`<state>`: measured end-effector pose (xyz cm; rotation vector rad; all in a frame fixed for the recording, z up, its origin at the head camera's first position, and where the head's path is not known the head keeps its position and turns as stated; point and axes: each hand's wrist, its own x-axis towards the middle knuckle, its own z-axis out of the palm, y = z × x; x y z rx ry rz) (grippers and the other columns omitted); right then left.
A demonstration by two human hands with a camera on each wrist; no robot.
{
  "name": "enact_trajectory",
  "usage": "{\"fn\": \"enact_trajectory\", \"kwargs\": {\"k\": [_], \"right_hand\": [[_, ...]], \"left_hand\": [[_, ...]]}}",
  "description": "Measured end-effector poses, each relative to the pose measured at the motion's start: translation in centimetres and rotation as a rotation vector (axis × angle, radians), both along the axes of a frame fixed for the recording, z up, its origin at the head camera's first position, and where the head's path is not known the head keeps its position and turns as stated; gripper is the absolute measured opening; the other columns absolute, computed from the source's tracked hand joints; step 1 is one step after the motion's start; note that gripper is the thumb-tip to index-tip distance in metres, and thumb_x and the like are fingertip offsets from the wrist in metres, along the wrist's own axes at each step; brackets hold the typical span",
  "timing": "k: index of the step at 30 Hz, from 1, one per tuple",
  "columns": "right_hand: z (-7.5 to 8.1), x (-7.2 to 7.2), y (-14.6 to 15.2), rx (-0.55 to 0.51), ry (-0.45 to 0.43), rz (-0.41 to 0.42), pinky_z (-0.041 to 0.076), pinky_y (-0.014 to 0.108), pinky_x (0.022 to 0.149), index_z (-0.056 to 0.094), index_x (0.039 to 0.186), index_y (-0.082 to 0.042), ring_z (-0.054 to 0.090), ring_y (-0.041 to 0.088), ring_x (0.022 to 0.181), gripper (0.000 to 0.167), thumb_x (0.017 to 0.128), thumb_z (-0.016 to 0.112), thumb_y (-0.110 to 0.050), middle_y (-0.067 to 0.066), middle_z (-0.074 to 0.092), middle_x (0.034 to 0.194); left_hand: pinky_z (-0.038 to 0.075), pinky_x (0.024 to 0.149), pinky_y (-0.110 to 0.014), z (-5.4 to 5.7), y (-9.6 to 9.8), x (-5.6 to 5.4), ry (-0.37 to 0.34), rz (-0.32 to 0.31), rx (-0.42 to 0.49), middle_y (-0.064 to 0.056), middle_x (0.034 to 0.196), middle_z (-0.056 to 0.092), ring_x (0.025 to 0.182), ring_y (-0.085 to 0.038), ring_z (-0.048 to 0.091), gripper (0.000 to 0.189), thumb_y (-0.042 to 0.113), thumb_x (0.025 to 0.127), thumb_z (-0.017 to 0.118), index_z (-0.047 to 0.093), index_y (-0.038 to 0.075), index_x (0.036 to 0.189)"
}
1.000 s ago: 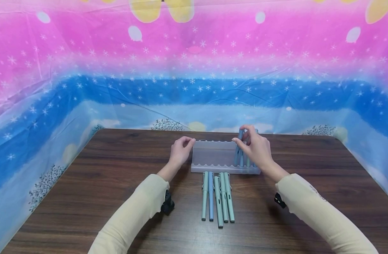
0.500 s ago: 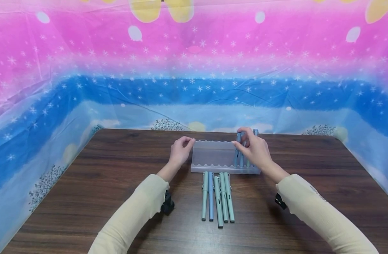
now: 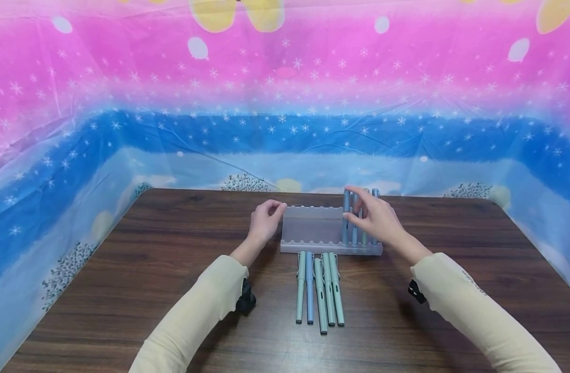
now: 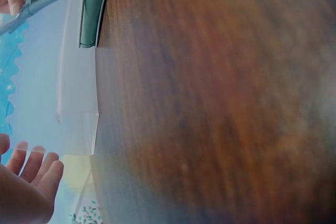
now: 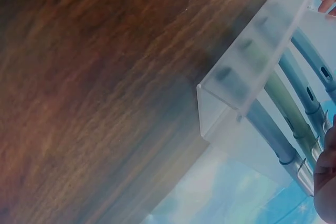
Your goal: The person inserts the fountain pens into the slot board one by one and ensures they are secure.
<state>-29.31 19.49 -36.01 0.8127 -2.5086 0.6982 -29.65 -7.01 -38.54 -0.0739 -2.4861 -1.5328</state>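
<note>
A frosted clear pen rack point(image 3: 313, 225) with notched edges stands toward the back of the table. My left hand point(image 3: 265, 223) pinches its upper left corner; in the left wrist view the fingers point(image 4: 39, 169) show through the clear panel. At the rack's right end several capped pens stand upright, blue ones and a green one point(image 5: 287, 106). Thumb and index finger of my right hand point(image 3: 375, 215) pinch the leftmost upright pen, a blue pen point(image 3: 345, 233), whose lower end sits in the rack. Part of the right hand covers the other upright pens.
In front of the rack, several green pens point(image 3: 331, 290) and one blue pen point(image 3: 310, 290) lie side by side on the dark wooden table point(image 3: 173, 290). A pink and blue snowflake cloth point(image 3: 285, 129) hangs behind the table.
My right hand has shifted slightly, and the pen it holds has gone from leaning to nearly upright in its notch. The left hand has stayed at the rack's corner.
</note>
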Motion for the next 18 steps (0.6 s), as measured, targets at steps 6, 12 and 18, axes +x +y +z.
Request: {"fn": "enact_trajectory", "kwargs": {"k": [6, 12, 18], "right_hand": [[-0.12, -0.22, 0.0, 0.009, -0.034, -0.003, 0.034, 0.027, 0.041, 0.035, 0.133, -0.018, 0.039, 0.008, 0.044, 0.061, 0.081, 0.065, -0.026, -0.006, 0.05, 0.065], [0.12, -0.34, -0.13, -0.011, -0.095, -0.002, 0.034, 0.028, 0.042, 0.035, 0.135, -0.015, 0.04, 0.01, 0.044, 0.061, 0.082, 0.064, -0.024, -0.006, 0.05, 0.061], [0.54, -0.38, -0.01, -0.006, -0.128, -0.038, 0.032, 0.029, 0.042, 0.037, 0.134, -0.015, 0.037, 0.013, 0.042, 0.058, 0.082, 0.063, -0.02, -0.004, 0.045, 0.053]], "left_hand": [[0.043, 0.077, -0.034, 0.1, 0.0, 0.07, 0.003, 0.0, -0.002, -0.007, 0.094, 0.061, 0.083, -0.02, 0.055, 0.026, 0.028, 0.089, 0.052, 0.062, 0.005, 0.099], [0.042, 0.078, -0.034, 0.1, -0.01, 0.03, 0.004, 0.008, -0.01, -0.006, 0.093, 0.061, 0.083, -0.02, 0.055, 0.026, 0.028, 0.089, 0.053, 0.062, 0.006, 0.098], [0.042, 0.078, -0.034, 0.09, 0.04, 0.01, 0.003, 0.01, -0.011, -0.007, 0.093, 0.061, 0.083, -0.02, 0.055, 0.026, 0.028, 0.089, 0.053, 0.062, 0.005, 0.098]]}}
